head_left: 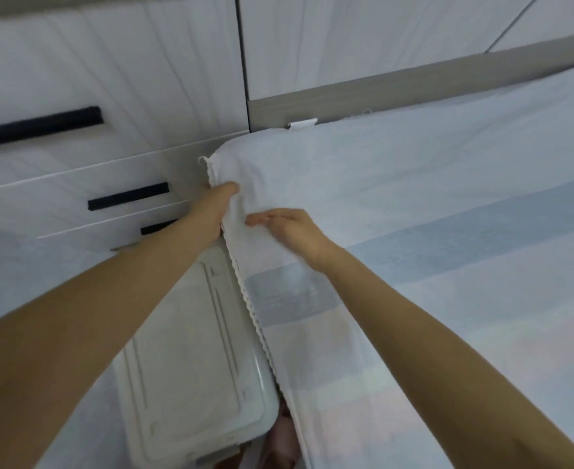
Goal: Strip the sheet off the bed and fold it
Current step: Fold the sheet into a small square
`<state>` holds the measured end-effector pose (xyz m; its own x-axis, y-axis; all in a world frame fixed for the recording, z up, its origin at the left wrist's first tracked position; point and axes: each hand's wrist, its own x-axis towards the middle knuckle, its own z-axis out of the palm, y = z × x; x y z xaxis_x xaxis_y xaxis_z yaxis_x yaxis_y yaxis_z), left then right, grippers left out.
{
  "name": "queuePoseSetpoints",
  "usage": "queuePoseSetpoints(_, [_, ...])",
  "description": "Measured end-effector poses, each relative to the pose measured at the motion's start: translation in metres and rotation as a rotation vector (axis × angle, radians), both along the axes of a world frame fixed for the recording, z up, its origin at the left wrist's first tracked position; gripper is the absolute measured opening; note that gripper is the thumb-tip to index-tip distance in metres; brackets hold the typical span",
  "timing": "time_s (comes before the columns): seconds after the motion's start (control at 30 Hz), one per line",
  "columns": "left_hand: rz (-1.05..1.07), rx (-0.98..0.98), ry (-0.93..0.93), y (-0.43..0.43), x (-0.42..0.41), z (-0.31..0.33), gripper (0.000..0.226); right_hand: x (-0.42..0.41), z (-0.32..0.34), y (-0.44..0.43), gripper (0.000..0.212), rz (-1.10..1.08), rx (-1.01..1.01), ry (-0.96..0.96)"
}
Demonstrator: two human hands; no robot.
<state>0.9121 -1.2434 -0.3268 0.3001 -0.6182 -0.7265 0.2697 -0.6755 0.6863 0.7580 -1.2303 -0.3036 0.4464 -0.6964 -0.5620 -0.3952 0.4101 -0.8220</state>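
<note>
While the striped sheet (pixel 431 231) covers the bed, left hand (pixel 211 211) grips its corner edge beside the white drawers (pixel 75 184), thumb on top; right hand (pixel 292 231) lies flat, fingers extended, on the sheet nearby.

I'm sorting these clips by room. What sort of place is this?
Most likely a bedroom. A bed with a pale striped sheet fills the right side, white drawers with black handles stand against it, and a white plastic storage box sits on the floor beside the mattress.
</note>
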Motion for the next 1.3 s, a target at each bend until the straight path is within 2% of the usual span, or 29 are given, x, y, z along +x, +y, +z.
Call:
queuePoseSetpoints(0.07, [-0.116,-0.131,-0.251,0.003,-0.01,0.007,0.021,-0.004,0.013,0.013,0.03,-0.44,0.132,-0.156])
queuePoseSetpoints(0.1, [-0.216,-0.293,-0.396,0.007,-0.018,0.015,0.013,-0.013,0.013,0.018,0.028,-0.618,0.166,-0.172])
queuePoseSetpoints(0.17, [-0.533,-0.612,-0.548,0.017,-0.037,0.026,0.017,-0.037,0.008,0.024,0.028,-0.869,0.299,-0.273])
queuePoseSetpoints(0.2, [-0.718,-0.677,-0.563,0.023,-0.048,0.028,0.024,-0.05,0.006,0.027,0.033,-0.951,0.391,-0.376])
queuePoseSetpoints(0.3, [-1.17,-0.721,-0.672,0.042,-0.076,0.018,0.039,-0.086,0.003,0.038,0.054,-1.006,0.518,-0.554])
queuePoseSetpoints(0.4, [-1.366,-0.715,-0.769,0.057,-0.094,0.013,0.032,-0.101,-0.004,0.05,0.057,-0.837,0.518,-0.5])
queuePoseSetpoints(0.47, [-1.366,-0.763,-0.749,0.064,-0.1,0.009,0.027,-0.099,-0.006,0.056,0.05,-0.781,0.466,-0.405])
queuePoseSetpoints(0.53, [-1.327,-0.818,-0.733,0.069,-0.1,0.004,0.026,-0.095,-0.007,0.062,0.041,-0.829,0.409,-0.334])
queuePoseSetpoints(0.73, [-1.172,-0.775,-0.991,0.082,-0.079,0.016,0.028,-0.084,-0.004,0.071,0.034,-0.852,0.199,-0.097])
queuePoseSetpoints(0.8, [-1.177,-0.647,-1.092,0.081,-0.077,0.017,0.035,-0.084,0.003,0.075,0.033,-0.831,0.128,-0.054])
queuePoseSetpoints(0.87, [-1.223,-0.464,-1.106,0.077,-0.076,0.016,0.061,-0.087,0.007,0.076,0.033,-0.79,0.097,-0.039])
queuePoseSetpoints(0.93, [-1.283,-0.335,-1.05,0.072,-0.075,0.019,0.079,-0.091,0.007,0.078,0.033,-0.762,0.105,-0.018])
queuePoseSetpoints(1.03, [-1.298,-0.345,-0.936,0.067,-0.078,0.016,0.066,-0.096,0.003,0.084,0.034,-0.756,0.134,0.016])
queuePoseSetpoints(1.1, [-1.158,-0.46,-0.835,0.071,-0.079,0.012,0.055,-0.098,0.001,0.087,0.037,-0.796,0.153,-0.032])
queuePoseSetpoints(1.2, [-0.814,-0.527,-0.541,0.075,-0.076,0.015,0.047,-0.098,0.006,0.081,0.042,-0.859,0.17,-0.114])
queuePoseSetpoints(1.23, [-0.736,-0.538,-0.498,0.075,-0.072,0.017,0.045,-0.097,0.01,0.076,0.044,-0.86,0.172,-0.124])
queuePoseSetpoints(1.3, [-0.687,-0.553,-0.528,0.07,-0.061,0.019,0.05,-0.093,0.022,0.062,0.048,-0.807,0.188,-0.148])
